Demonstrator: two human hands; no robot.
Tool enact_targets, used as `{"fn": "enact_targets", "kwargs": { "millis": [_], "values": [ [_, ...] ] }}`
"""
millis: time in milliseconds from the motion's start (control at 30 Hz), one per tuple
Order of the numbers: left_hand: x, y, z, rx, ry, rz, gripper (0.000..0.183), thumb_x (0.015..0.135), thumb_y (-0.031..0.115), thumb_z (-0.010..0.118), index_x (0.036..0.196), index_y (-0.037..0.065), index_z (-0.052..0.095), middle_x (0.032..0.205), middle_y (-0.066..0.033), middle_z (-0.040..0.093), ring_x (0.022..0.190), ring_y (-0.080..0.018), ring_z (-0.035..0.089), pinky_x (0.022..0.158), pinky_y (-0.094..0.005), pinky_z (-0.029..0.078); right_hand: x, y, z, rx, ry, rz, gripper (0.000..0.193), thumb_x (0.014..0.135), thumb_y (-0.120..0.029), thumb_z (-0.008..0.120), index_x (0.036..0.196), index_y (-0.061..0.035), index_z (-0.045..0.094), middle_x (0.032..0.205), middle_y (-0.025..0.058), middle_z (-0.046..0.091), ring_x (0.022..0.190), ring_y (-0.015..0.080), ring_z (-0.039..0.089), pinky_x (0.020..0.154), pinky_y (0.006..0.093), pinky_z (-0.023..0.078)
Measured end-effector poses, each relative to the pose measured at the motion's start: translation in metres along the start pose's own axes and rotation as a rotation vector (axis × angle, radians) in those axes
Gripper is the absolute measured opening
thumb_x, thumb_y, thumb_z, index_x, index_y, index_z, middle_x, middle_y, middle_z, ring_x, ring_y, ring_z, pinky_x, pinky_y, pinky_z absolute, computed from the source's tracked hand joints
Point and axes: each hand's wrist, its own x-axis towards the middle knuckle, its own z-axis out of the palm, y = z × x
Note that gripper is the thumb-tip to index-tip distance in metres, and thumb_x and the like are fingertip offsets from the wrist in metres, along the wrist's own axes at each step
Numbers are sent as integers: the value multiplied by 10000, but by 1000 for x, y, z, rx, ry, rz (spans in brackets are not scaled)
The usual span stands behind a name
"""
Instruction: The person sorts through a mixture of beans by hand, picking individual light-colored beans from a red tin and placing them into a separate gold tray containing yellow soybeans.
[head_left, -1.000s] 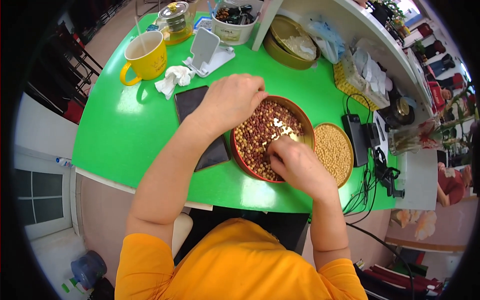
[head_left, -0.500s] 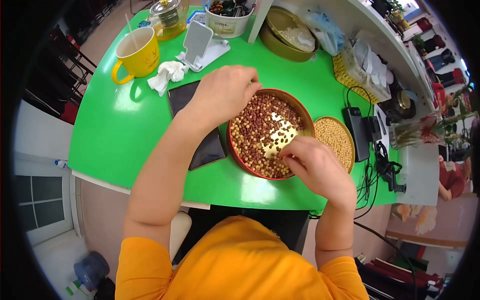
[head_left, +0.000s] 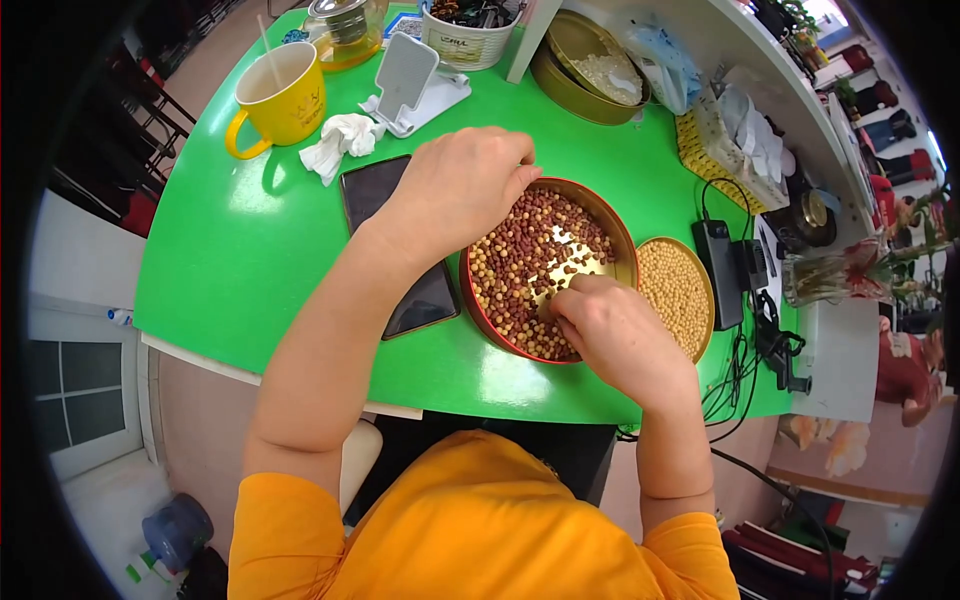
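Note:
A round red-rimmed tin (head_left: 632, 235) with a gold inside holds a mix of reddish-brown and pale yellow beans (head_left: 510, 258). My left hand (head_left: 468, 185) is curled at the tin's far-left rim, its fingers closed against the edge. Inside the near right part of the tin, my right hand (head_left: 622, 328) reaches down with thumb and fingers pinched among the beans; its fingertips are partly hidden. Bare gold bottom shows just beyond those fingers. To the right, touching or nearly touching the tin, a shallow round gold lid (head_left: 711, 310) holds only pale yellow beans (head_left: 672, 290).
A dark phone or tablet (head_left: 420, 302) lies under my left wrist. Further left are crumpled tissue (head_left: 342, 145), a yellow mug (head_left: 285, 108) and a white phone stand (head_left: 405, 85). Behind stands another gold tin (head_left: 572, 92). A black power adapter (head_left: 715, 272) with cables lies at right.
My right hand has moved slightly left and lower, its fingers now deeper among the beans. My left hand stays at the rim. The whole view has shifted a little.

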Motion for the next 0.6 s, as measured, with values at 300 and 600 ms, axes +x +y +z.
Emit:
{"fn": "enact_targets", "kwargs": {
  "millis": [300,600],
  "values": [
    [-3,-2,11,-5,-26,-10,225,941,243,622,939,24,675,917,-164,691,880,-366,672,768,-483,536,-19,22,-8,173,306,16,101,841,6,647,935,-4,614,863,134,607,779,312,630,669,394,521],
    [-4,-3,12,8,-15,-4,216,935,231,637,960,20,680,906,-172,685,836,-363,664,733,-447,522,5,29,-10,292,436,73,89,878,-14,650,964,9,648,900,138,630,790,307,637,700,366,516]
  ]
}}
